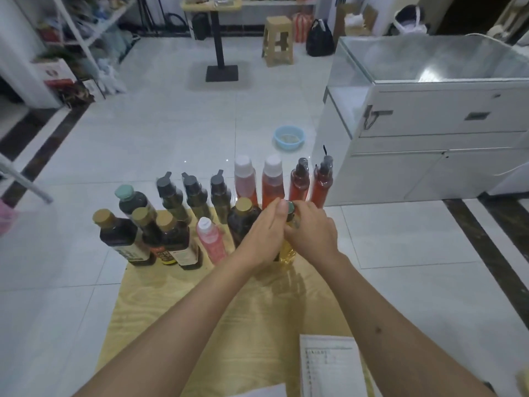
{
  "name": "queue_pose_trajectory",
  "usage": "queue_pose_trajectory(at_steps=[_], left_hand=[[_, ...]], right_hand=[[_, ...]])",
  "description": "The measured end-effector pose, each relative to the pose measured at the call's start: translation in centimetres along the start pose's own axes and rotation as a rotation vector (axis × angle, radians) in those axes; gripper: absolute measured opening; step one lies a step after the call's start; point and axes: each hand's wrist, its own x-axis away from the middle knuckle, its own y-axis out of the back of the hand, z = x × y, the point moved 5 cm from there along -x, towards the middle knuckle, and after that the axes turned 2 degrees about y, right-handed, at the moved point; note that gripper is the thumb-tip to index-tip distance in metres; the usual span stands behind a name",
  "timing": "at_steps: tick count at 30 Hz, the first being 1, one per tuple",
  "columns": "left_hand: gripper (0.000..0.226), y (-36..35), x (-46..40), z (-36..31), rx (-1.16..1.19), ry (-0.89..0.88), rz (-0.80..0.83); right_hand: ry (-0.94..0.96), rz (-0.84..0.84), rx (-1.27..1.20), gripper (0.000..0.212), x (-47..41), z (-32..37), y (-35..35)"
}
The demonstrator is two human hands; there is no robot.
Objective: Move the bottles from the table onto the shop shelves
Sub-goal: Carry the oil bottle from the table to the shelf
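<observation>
Bottles stand upright on tabletop (pixel 229 310), caps up, crowded along far edge. We hold yellow bottle (pixel 288 247) near far right corner — long axis vertical, green cap (pixel 290 207) on top. Our right hand (pixel 310 229) curls round its neck; our left hand (pixel 267 233) wraps a bottle body beside it, thumb by cap. Dark gold-capped bottle (pixel 243 222) just left. Near half of tabletop bare wood — paper sheet (pixel 332 365) at near right edge.

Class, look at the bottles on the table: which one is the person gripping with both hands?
The yellow bottle with the green cap, alone clasped by the left hand and right hand.
</observation>
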Motion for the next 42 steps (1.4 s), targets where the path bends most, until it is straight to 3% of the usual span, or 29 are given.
queue_pose_trajectory(at_steps=[5,9,15,18,23,27,36,42], left_hand=[[0.081,-0.3,-1.8,0.4,0.061,0.036,0.045],[0.06,-0.2,-1.8,-0.2,0.124,0.101,0.057],[0.113,-1.0,-2.3,2.0,0.263,0.218,0.089],[0.102,-0.9,-1.5,1.7,0.262,0.193,0.069],[0.045,0.2,1.2,-1.5,0.09,0.043,0.057],[0.05,1.6,2.9,-2.5,0.004,-0.044,0.009],[0.041,7.0,10.1,-4.2,0.236,-0.062,0.046],[0.072,12.5,16.3,-4.5,0.267,-0.092,0.091]], right_hand=[[0.017,-0.003,-0.017,0.021,-1.8,-0.3,-0.5],[0.028,-0.015,-0.09,0.017,-2.0,-0.6,-0.5],[0.027,-0.091,-0.202,0.026,-0.9,-1.7,0.7],[0.032,-0.128,-0.29,0.028,0.1,-1.9,2.1],[0.073,-0.2,-0.541,0.022,2.0,-0.9,5.3],[0.112,-0.232,-0.649,0.027,3.6,1.2,7.9],[0.201,-0.227,-0.94,0.027,8.4,9.3,11.6],[0.277,-0.083,-1.045,0.036,13.2,15.6,12.4]])
